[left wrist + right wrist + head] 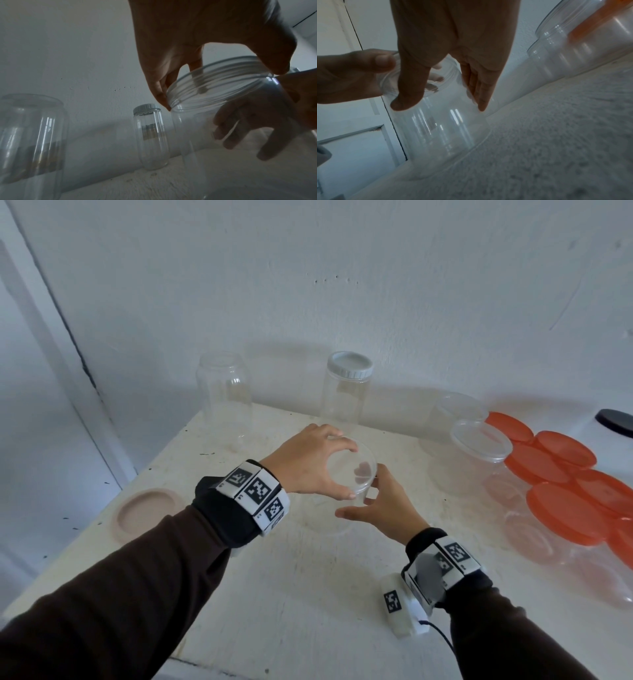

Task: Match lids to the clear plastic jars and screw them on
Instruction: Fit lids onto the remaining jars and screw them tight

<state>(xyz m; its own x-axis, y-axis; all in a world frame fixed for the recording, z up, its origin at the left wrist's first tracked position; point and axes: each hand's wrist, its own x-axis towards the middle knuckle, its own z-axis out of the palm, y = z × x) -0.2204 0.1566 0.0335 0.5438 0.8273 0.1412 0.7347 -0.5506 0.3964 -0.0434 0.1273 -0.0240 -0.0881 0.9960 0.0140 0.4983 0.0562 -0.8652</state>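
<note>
A clear plastic jar stands upright mid-table with a clear lid on its mouth. My left hand comes from above, and its thumb and fingers curl round the lid's rim. In the left wrist view the threaded neck shows under those fingers. My right hand wraps the jar's body from the right; in the right wrist view its thumb and fingers press the jar's wall.
At the back stand an open lidless jar and a tall jar with a white lid. A beige lid lies at the left edge. Clear-lidded jars, orange-lidded jars and a black lid crowd the right.
</note>
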